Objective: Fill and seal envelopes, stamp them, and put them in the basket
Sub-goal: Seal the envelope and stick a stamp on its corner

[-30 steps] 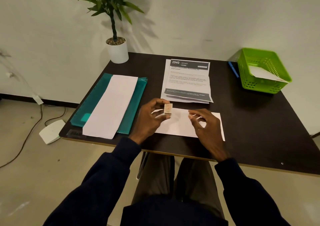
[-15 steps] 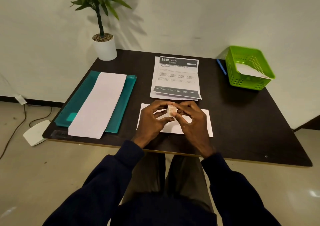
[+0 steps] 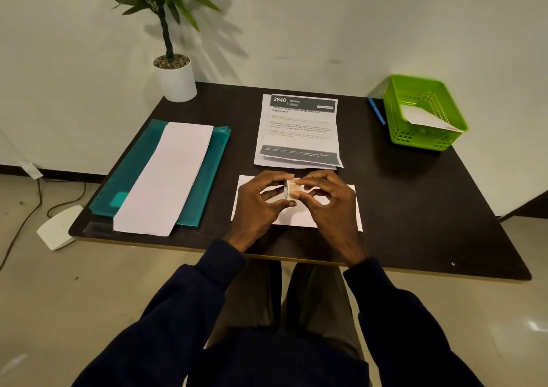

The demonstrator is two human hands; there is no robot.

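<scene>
A white envelope [image 3: 296, 219] lies flat on the dark table near its front edge. Above it my left hand [image 3: 261, 205] and my right hand [image 3: 329, 205] meet, both pinching a small roll of stamps [image 3: 292, 189] with a perforated edge. A green basket [image 3: 424, 113] stands at the far right corner with a white envelope [image 3: 427, 118] inside it. Printed sheets [image 3: 298, 131] headed "2940 KITCHEN" lie just behind the envelope.
A teal folder [image 3: 133, 179] with a long white paper stack [image 3: 166, 176] on it covers the table's left side. A potted plant [image 3: 175, 75] stands at the back left corner. A blue pen [image 3: 376, 110] lies beside the basket.
My right hand has come across from the envelope to join my left hand on the stamp roll. The stamp's end now sticks out between the fingertips.
</scene>
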